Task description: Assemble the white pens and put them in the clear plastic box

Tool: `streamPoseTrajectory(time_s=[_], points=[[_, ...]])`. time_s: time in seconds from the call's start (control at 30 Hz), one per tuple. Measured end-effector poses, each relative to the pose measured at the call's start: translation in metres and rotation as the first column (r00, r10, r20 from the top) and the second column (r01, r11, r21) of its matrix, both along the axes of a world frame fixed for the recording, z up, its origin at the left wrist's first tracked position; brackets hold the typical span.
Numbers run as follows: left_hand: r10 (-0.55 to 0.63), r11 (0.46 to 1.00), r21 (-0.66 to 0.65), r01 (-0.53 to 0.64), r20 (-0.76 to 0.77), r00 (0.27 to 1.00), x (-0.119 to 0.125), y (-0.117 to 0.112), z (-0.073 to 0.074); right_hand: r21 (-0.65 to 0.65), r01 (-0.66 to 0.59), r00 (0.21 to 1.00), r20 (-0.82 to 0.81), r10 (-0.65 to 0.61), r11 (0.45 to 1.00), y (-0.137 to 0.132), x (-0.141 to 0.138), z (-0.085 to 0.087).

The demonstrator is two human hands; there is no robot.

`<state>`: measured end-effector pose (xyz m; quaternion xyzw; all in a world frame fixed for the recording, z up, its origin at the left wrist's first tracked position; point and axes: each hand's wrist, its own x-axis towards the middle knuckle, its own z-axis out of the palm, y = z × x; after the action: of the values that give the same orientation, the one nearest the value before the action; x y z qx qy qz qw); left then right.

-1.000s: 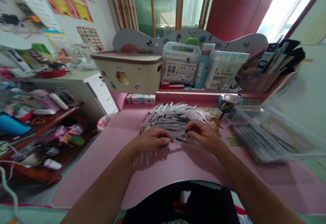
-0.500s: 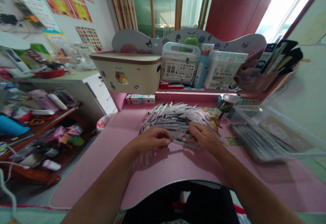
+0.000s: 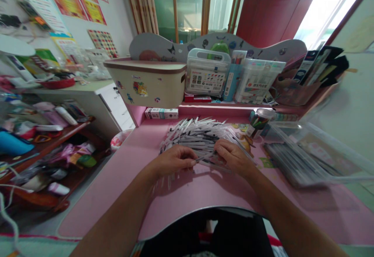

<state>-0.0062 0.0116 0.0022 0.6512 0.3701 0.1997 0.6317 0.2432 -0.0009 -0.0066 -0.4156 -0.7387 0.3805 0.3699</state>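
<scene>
A loose heap of thin pen refills (image 3: 194,132), whitish and clear with dark ink in some, lies on the pink desk (image 3: 111,186). At its near edge my left hand (image 3: 173,159) is closed in a pinch on the left end of one pen refill (image 3: 205,157). My right hand (image 3: 232,156) is closed too, thumb against fingers, around the other end of that refill. The refill spans the gap between both hands, just over the heap. To the right, a clear plastic box (image 3: 295,167) contains many refills lined up side by side.
Behind the heap stands a shelf with a cream bin (image 3: 146,83), a marker case (image 3: 207,73) and a pen holder (image 3: 300,89). A small white box (image 3: 161,113) sits under it. Beside the clear box is a jar (image 3: 260,120). A cluttered rack (image 3: 46,147) is at left.
The right hand has shifted very slightly left along the refill. The left hand and the heap look the same.
</scene>
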Motion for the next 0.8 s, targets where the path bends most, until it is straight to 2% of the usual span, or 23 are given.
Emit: streamPoseTrajectory(time_s=[0.1, 0.17, 0.27, 0.37, 0.5, 0.57, 0.8], points=[[0.008, 1.0, -0.001, -0.008, -0.003, 1.0, 0.0, 0.0, 0.001, -0.11, -0.037, 0.993, -0.114, 0.025, 0.993, 0.0, 0.002, -0.008], [0.012, 1.0, -0.005, -0.012, -0.004, 1.0, 0.0, 0.0, 0.001, -0.061, -0.037, 0.993, -0.112, 0.03, 0.997, 0.001, 0.002, -0.008], [0.01, 1.0, -0.006, -0.01, -0.005, 1.0, 0.0, 0.0, 0.001, 0.058, -0.023, 0.999, -0.026, 0.025, 0.998, 0.001, 0.0, -0.002], [0.009, 1.0, -0.008, -0.009, -0.007, 1.0, 0.001, -0.001, 0.001, 0.082, -0.022, 1.0, 0.015, 0.021, 0.996, 0.001, -0.001, 0.001], [0.005, 1.0, 0.006, -0.005, -0.015, 1.0, 0.001, 0.0, 0.002, -0.062, -0.021, 0.997, -0.08, 0.016, 0.998, 0.001, 0.0, -0.006], [0.004, 1.0, 0.012, -0.004, -0.024, 1.0, 0.001, 0.0, 0.002, -0.095, -0.038, 0.992, -0.122, 0.026, 0.995, 0.0, 0.001, -0.01], [0.012, 1.0, -0.007, -0.012, -0.014, 1.0, 0.001, -0.001, 0.0, 0.104, -0.024, 1.0, 0.006, 0.023, 0.994, 0.002, -0.001, -0.004]])
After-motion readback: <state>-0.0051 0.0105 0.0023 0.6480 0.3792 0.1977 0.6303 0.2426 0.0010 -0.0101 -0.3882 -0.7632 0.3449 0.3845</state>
